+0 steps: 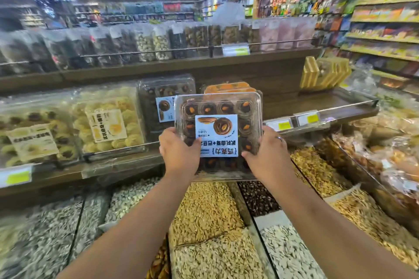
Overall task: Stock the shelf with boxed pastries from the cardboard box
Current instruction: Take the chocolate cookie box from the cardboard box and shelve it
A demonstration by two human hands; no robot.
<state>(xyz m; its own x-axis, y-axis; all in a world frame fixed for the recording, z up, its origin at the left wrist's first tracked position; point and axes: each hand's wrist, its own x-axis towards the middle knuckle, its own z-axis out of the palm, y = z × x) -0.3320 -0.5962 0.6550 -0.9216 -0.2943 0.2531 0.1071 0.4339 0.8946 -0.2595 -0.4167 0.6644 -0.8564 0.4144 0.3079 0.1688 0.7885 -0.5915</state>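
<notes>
Head view, the only one. Both hands are up in front of the shelf (306, 100), carrying one clear box of chocolate pastries (216, 136). The left hand (179, 154) grips the box's near left corner and the right hand (265, 154) takes the near right corner, fingers curled round the edges. The far edge stays free that way, which reads as a hold for sliding the box in lid up. It's tilted toward the shelf, and its label runs the same way up as the labels already on display.

The box hangs in the air above the seed bins (204, 210), just short of the shelf. The cardboard box isn't in view.

Now the room. Straight behind it sit a dark pastry box (158, 88) and an orange-lidded box (226, 88), so that spot looks taken. To the right there's bare wood, running out to the gold-striped packs (324, 72). That looks like the open slot.

Watch the front edge: a thin metal rail (120, 148) runs along it, with price tags (308, 118) on the right. The box likely has to clear that lip before it settles.
</notes>
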